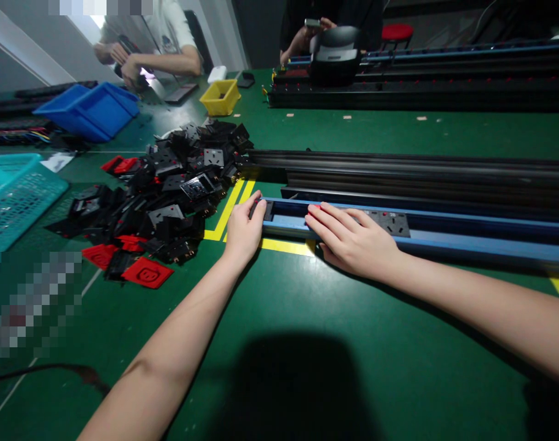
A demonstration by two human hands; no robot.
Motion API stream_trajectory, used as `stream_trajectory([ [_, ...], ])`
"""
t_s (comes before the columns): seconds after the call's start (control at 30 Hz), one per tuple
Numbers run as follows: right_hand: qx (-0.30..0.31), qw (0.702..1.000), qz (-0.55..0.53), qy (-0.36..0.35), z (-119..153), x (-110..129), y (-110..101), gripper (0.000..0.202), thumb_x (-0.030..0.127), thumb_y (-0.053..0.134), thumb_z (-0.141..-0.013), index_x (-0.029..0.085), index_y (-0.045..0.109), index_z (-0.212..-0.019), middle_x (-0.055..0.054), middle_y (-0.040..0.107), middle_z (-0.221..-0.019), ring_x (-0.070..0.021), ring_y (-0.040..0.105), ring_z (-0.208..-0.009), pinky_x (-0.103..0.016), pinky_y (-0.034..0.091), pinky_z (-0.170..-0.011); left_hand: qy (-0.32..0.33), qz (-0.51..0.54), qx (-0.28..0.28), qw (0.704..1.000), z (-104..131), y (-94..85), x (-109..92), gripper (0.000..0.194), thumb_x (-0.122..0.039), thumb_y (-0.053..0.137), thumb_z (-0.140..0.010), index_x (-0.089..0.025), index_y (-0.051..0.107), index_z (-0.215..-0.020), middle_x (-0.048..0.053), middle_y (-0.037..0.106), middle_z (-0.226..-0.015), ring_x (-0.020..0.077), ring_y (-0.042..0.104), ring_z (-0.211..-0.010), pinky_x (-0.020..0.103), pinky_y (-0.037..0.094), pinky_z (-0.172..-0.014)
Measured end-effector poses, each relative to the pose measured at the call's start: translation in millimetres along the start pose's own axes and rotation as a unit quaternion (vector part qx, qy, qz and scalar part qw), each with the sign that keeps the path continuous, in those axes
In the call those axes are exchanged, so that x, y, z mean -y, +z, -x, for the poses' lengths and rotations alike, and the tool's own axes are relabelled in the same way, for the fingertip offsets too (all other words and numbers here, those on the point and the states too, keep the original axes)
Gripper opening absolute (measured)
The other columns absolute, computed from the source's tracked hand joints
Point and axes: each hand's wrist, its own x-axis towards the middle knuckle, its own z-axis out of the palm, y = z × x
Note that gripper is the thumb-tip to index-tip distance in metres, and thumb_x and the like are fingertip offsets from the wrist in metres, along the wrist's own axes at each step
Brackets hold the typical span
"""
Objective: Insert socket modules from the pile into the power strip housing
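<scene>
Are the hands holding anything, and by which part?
The left hand holds the blue channel by its left end; whether it also pinches the black module there can't be told. The right hand lies over the channel, no grip visible.

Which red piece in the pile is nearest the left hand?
The frontmost red socket plate, outlet face up; the other red pieces in the pile lie farther from the left hand.

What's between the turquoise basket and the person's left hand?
In the head view, a heap of black and red socket modules, then yellow stripes on the green table, lie between the turquoise basket and the left hand.
</scene>
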Motion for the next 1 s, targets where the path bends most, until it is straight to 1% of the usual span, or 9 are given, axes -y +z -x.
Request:
stream_trajectory([
  [0.2,-0.005,1.0,-0.004,0.0,0.5,-0.1,-0.7,0.053,0.026,0.051,-0.101,0.008,0.049,-0.151,-0.015,0.048,-0.158,-0.0296,0.053,-0.14,-0.041,0.041,-0.105,0.011,-0.027,0.032,0.999,4.1,-0.2,-10.1,0.051,-0.052,0.049,-0.099,-0.016,0.069,-0.129,0.015,0.072,-0.128,0.03,0.063,-0.122,0.048,0.046,-0.109],
  [0.3,-0.007,1.0,-0.009,0.001,0.9,-0.1,-0.7,0.054,0.025,0.051,-0.101,0.007,0.048,-0.152,-0.016,0.047,-0.158,-0.0301,0.054,-0.139,-0.041,0.041,-0.105,0.017,-0.028,0.01,0.999,6.6,1.8,-10.2,0.041,-0.047,0.05,-0.099,-0.018,0.064,-0.125,0.013,0.069,-0.127,0.0272,0.062,-0.121,0.046,0.045,-0.11],
  [0.4,-0.01,1.0,-0.015,0.002,1.1,0.0,-0.4,0.054,0.024,0.051,-0.1,0.007,0.048,-0.152,-0.016,0.047,-0.158,-0.0302,0.054,-0.139,-0.041,0.041,-0.105,-0.008,-0.017,-0.031,0.999,7.4,3.6,-5.5,0.032,-0.048,0.056,-0.096,-0.02,0.056,-0.11,0.009,0.066,-0.11,0.0226,0.063,-0.104,0.041,0.049,-0.096],
  [0.47,-0.011,1.0,-0.012,0.001,1.2,0.0,0.0,0.054,0.024,0.051,-0.1,0.008,0.049,-0.151,-0.016,0.048,-0.158,-0.0301,0.054,-0.139,-0.041,0.042,-0.105,-0.023,0.0,-0.036,0.999,6.6,4.1,-1.9,0.03,-0.048,0.06,-0.094,-0.022,0.048,-0.102,0.003,0.06,-0.093,0.0183,0.061,-0.087,0.036,0.049,-0.082],
  [0.53,-0.011,1.0,-0.009,0.0,1.3,-0.1,0.3,0.053,0.025,0.05,-0.101,0.008,0.049,-0.151,-0.015,0.048,-0.158,-0.0299,0.054,-0.139,-0.041,0.042,-0.105,-0.017,0.026,-0.035,0.999,5.0,4.2,0.7,0.031,-0.045,0.063,-0.092,-0.024,0.042,-0.101,-0.003,0.054,-0.084,0.0148,0.057,-0.077,0.033,0.046,-0.076],
  [0.6,-0.01,1.0,-0.008,0.0,1.4,-0.1,0.6,0.053,0.025,0.05,-0.101,0.008,0.049,-0.151,-0.015,0.048,-0.158,-0.0299,0.054,-0.139,-0.041,0.042,-0.105,-0.005,0.049,-0.035,0.998,3.5,4.0,2.0,0.033,-0.041,0.065,-0.091,-0.025,0.039,-0.101,-0.004,0.051,-0.082,0.0128,0.055,-0.073,0.031,0.044,-0.073],
  [0.83,-0.009,1.0,-0.026,0.003,1.1,0.3,0.0,0.057,0.023,0.052,-0.099,0.007,0.047,-0.153,-0.018,0.047,-0.158,-0.0309,0.053,-0.139,-0.042,0.043,-0.105,0.031,0.051,-0.012,0.998,4.8,1.4,-8.1,0.026,-0.04,0.065,-0.092,-0.023,0.046,-0.097,-0.003,0.056,-0.085,0.0111,0.055,-0.07,0.027,0.043,-0.067],
  [0.93,-0.01,1.0,-0.021,0.001,1.2,0.3,-0.4,0.056,0.024,0.052,-0.099,0.007,0.048,-0.152,-0.017,0.047,-0.158,-0.0307,0.054,-0.139,-0.042,0.042,-0.105,0.081,0.024,0.009,0.996,9.4,0.3,-18.1,0.014,-0.035,0.054,-0.099,-0.022,0.051,-0.103,0.0,0.064,-0.089,0.0139,0.064,-0.079,0.029,0.047,-0.075],
  [1.0,-0.009,1.0,-0.013,-0.001,1.3,0.2,-0.5,0.055,0.025,0.051,-0.1,0.007,0.048,-0.152,-0.017,0.047,-0.158,-0.0307,0.054,-0.139,-0.042,0.042,-0.105,0.127,-0.012,0.031,0.991,12.6,0.0,-23.3,0.017,-0.034,0.046,-0.103,-0.021,0.055,-0.11,0.003,0.068,-0.092,0.0169,0.067,-0.087,0.032,0.048,-0.082],
])
